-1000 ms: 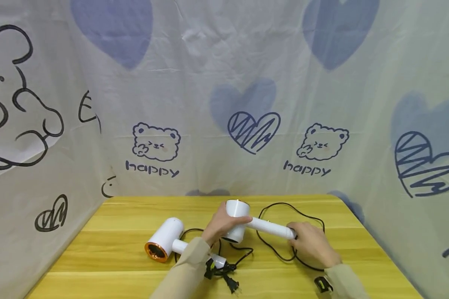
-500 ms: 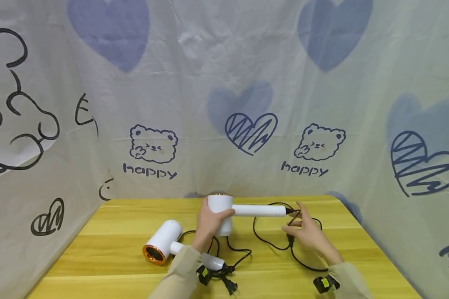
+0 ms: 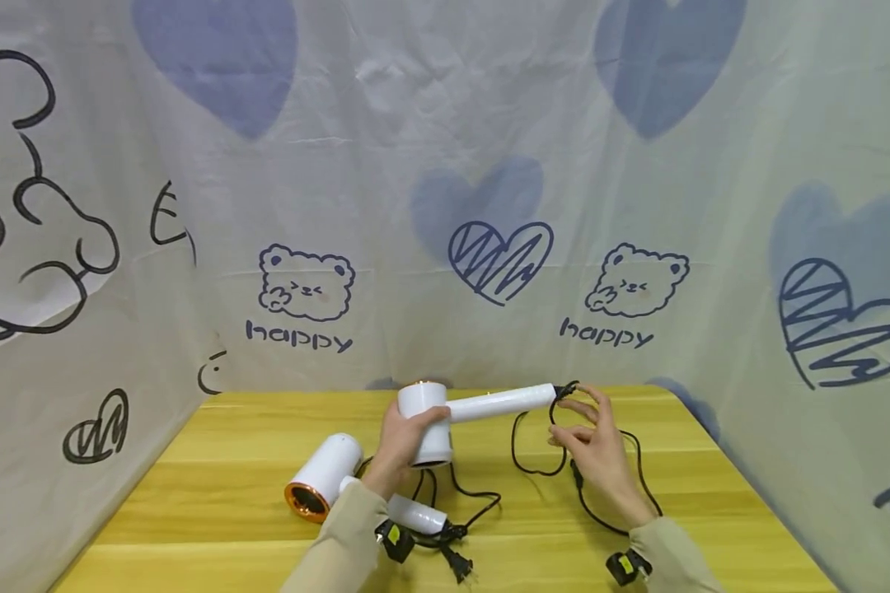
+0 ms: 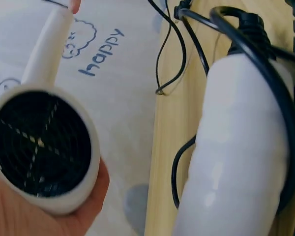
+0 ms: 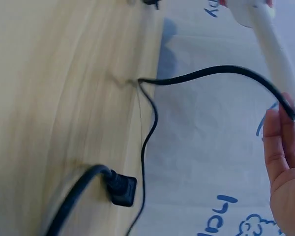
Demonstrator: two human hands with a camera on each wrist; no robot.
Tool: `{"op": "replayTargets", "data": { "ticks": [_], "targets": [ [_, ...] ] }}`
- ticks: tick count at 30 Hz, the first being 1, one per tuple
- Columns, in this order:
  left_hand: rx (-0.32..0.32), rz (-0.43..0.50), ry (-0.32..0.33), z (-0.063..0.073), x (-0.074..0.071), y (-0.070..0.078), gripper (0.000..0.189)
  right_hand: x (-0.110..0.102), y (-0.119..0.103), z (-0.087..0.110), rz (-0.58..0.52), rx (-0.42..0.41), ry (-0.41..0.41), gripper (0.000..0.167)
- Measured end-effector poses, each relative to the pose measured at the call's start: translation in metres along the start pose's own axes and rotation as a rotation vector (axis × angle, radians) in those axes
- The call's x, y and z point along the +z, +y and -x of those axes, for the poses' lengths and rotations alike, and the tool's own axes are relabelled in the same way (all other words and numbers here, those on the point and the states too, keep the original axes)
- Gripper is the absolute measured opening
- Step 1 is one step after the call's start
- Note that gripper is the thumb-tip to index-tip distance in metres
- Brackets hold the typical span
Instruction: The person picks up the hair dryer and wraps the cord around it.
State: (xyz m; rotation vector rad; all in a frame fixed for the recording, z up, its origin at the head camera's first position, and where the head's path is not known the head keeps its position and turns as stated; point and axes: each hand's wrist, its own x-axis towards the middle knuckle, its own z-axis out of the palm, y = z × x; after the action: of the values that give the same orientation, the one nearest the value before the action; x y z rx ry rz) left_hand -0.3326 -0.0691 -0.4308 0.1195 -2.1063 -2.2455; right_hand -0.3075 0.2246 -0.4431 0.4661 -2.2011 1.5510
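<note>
In the head view my left hand (image 3: 396,441) grips the head of a white hair dryer (image 3: 425,428), thumb across its front, holding it up off the table. Its black round grille (image 4: 42,143) faces the left wrist camera. The handle points right, tilted slightly up, and a black power cord (image 3: 552,412) leaves its end. There my right hand (image 3: 601,453) pinches the cord, index finger at the handle's tip and thumb lower down. Fingers (image 5: 277,142) show beside the cord in the right wrist view. A second white hair dryer (image 3: 326,473) with an orange-ringed nozzle lies under my left forearm.
The second dryer's cord is bundled by its handle, with a two-pin plug (image 3: 457,565) at the front of the wooden table (image 3: 193,478). The held dryer's cord loops over the table's right part; a black plug (image 5: 122,189) lies there. A printed curtain (image 3: 400,346) stands behind.
My left hand has carried the hair dryer leftward and swung its handle end up. My right hand has let go of the handle end and taken the cord there, lifting it.
</note>
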Motion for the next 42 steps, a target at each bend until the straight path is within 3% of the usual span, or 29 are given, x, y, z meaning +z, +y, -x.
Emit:
{"op": "replayTargets", "data": {
  "ticks": [3, 9, 12, 15, 18, 23, 26, 28, 31, 35, 38, 42],
  "targets": [
    [-0.032, -0.007, -0.082, -0.002, -0.004, 0.001, 0.075, -0.002, -0.003, -0.003, 0.074, -0.04, -0.031, 0.065],
    [-0.073, -0.022, -0.251, -0.006, -0.015, -0.002, 0.068, -0.015, -0.029, -0.003, 0.106, -0.002, -0.181, 0.046],
    [-0.154, 0.006, -0.334, -0.008, -0.021, -0.006, 0.067, -0.016, -0.047, 0.001, 0.14, -0.186, -0.173, 0.043],
    [-0.242, 0.059, -0.408, -0.009, -0.024, -0.007, 0.07, -0.013, -0.052, 0.0, 0.196, -0.424, -0.074, 0.053],
    [-0.291, 0.093, -0.446, -0.01, -0.024, -0.006, 0.071, -0.009, -0.053, -0.003, 0.219, -0.522, 0.011, 0.061],
    [-0.317, 0.072, -0.491, -0.013, -0.026, -0.002, 0.072, -0.013, -0.05, -0.004, 0.136, -0.423, -0.046, 0.056],
    [-0.328, 0.039, -0.504, -0.012, -0.032, -0.002, 0.073, -0.017, -0.038, -0.004, 0.079, -0.3, -0.15, 0.058],
    [-0.33, 0.004, -0.498, -0.01, -0.035, -0.002, 0.073, -0.018, -0.03, -0.005, 0.104, -0.239, -0.222, 0.059],
    [-0.324, -0.048, -0.521, -0.005, -0.036, 0.0, 0.071, -0.019, -0.024, -0.002, 0.152, -0.205, -0.334, 0.051],
    [-0.279, -0.038, -0.572, -0.005, -0.03, 0.006, 0.071, -0.018, -0.022, -0.001, 0.227, -0.087, -0.328, 0.018],
    [-0.24, -0.045, -0.541, -0.007, -0.03, 0.012, 0.068, -0.021, -0.024, -0.006, 0.227, 0.024, -0.326, 0.013],
    [-0.183, -0.151, -0.458, -0.008, -0.036, 0.015, 0.065, -0.027, -0.024, -0.019, 0.279, 0.045, -0.445, 0.014]
  ]
}}
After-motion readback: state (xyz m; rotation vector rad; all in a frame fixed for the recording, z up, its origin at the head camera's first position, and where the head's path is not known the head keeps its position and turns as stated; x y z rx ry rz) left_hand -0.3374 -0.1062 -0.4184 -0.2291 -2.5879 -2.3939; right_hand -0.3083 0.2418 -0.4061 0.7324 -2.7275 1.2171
